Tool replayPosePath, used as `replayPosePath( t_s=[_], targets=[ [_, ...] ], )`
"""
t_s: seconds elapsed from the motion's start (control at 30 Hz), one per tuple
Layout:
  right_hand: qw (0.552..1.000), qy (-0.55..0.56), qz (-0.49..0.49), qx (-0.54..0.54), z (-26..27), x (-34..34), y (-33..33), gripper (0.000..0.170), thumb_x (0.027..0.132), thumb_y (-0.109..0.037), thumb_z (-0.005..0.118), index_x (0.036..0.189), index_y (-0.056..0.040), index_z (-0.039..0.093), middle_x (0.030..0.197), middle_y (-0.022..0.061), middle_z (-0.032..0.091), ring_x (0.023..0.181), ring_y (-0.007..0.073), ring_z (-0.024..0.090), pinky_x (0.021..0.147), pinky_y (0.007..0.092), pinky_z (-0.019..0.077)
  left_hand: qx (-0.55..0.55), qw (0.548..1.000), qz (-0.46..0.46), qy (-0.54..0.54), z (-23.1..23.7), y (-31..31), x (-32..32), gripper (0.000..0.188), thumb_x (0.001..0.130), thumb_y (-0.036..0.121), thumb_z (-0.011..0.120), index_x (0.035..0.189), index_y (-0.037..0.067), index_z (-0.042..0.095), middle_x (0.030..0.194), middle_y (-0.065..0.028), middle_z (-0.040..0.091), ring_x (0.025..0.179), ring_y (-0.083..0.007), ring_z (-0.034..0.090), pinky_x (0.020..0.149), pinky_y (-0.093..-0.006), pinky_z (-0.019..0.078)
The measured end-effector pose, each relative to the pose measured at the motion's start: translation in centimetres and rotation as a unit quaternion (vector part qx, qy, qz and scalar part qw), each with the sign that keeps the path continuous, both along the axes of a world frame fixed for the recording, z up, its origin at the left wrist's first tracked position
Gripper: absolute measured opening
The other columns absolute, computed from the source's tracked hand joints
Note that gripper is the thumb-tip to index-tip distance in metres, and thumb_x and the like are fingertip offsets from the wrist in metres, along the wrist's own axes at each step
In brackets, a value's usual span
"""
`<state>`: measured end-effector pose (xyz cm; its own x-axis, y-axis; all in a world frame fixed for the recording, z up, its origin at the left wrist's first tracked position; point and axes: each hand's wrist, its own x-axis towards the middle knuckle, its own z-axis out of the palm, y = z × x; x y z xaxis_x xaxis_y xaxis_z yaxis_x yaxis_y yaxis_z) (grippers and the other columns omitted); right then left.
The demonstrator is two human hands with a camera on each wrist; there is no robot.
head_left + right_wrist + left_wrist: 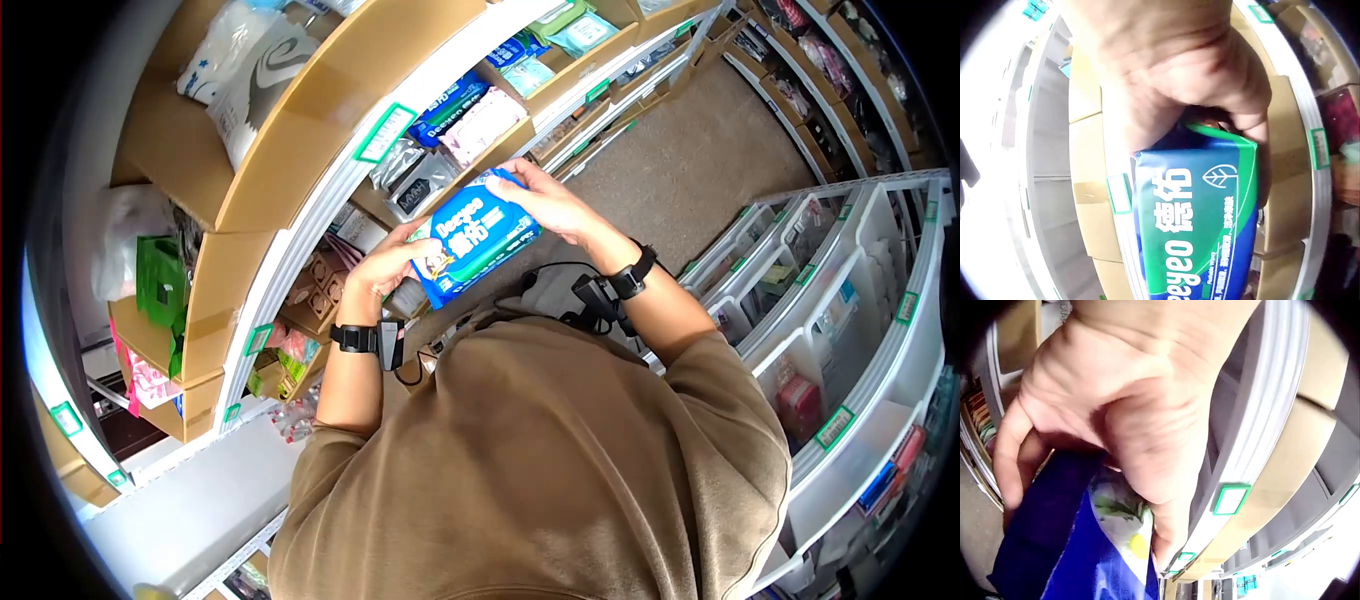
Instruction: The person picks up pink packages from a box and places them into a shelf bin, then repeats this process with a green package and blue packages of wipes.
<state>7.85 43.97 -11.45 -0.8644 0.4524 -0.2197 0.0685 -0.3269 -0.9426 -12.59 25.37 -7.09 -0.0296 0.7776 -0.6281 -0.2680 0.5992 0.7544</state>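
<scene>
The left hand (pixel 388 262) and right hand (pixel 545 200) both grip a blue-and-green pack of wipes (pixel 472 243) in the head view, held up between them near the shelf (pixel 328 200). In the left wrist view, the left hand clasps one end. In the right wrist view, the right hand is wrapped round the other end. Picking up looks done; setting the pack of wipes down appears left to do

1 blue-and-green Deeyeo pack (pixel 476 240), mid-air
</scene>
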Motion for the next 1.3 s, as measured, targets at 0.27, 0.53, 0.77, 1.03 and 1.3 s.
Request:
replayPosePath(
  t_s=[0.27,0.53,0.77,1.03,1.3],
  targets=[
    [0.975,-0.181,-0.043,-0.123,-4.3,-7.3,2.2,0.092,0.088,-0.066,0.052,0.146,0.0002,0.026,0.135,0.0220,0.047,0.103,0.0333,0.063,0.076,0.0491,0.0587,0.113,0.974,0.177,-0.082,-3.4,-7.2,-1.0,0.071,0.085,0.020,0.071,0.143,-0.003,0.036,0.131,-0.0150,0.058,0.115,-0.0220,0.061,0.100,-0.0366,0.0487],
    [0.947,-0.318,-0.048,0.008,-6.7,-9.3,2.1,0.077,0.086,-0.058,0.056,0.129,0.0047,0.045,0.115,0.0131,0.061,0.087,0.0233,0.066,0.065,0.0368,0.0575,0.179,0.967,0.121,0.135,0.5,-6.0,-0.6,0.079,0.073,0.014,0.081,0.139,-0.004,0.042,0.129,-0.0133,0.058,0.119,-0.0222,0.056,0.104,-0.0343,0.0426],
    [0.975,-0.166,-0.142,-0.040,-17.4,-11.9,3.0,0.089,0.082,-0.056,0.064,0.126,0.0135,0.028,0.100,0.0223,0.064,0.077,0.0265,0.069,0.055,0.0351,0.0556,0.153,0.962,0.066,0.218,3.0,-1.9,1.3,0.079,0.067,0.007,0.086,0.134,-0.004,0.045,0.120,-0.0144,0.060,0.108,-0.0205,0.060,0.091,-0.0335,0.0508],
    [0.934,-0.345,-0.087,0.025,-6.2,-4.8,-1.2,0.096,0.085,-0.054,0.060,0.134,0.0185,0.021,0.105,0.0214,0.062,0.069,0.0209,0.065,0.047,0.0331,0.0511,0.152,0.960,0.060,0.226,3.2,1.2,0.4,0.073,0.072,0.004,0.081,0.134,-0.005,0.045,0.124,-0.0138,0.060,0.113,-0.0205,0.059,0.100,-0.0338,0.0459],
    [0.938,-0.342,-0.051,0.016,-5.9,-0.5,-3.0,0.094,0.088,-0.053,0.055,0.140,0.0180,0.021,0.134,0.0220,0.042,0.075,0.0213,0.065,0.056,0.0369,0.0530,0.117,0.937,0.048,0.326,6.6,5.5,1.3,0.084,0.070,0.008,0.084,0.137,-0.007,0.036,0.119,-0.0175,0.062,0.105,-0.0225,0.063,0.097,-0.0329,0.0475]
  ],
)
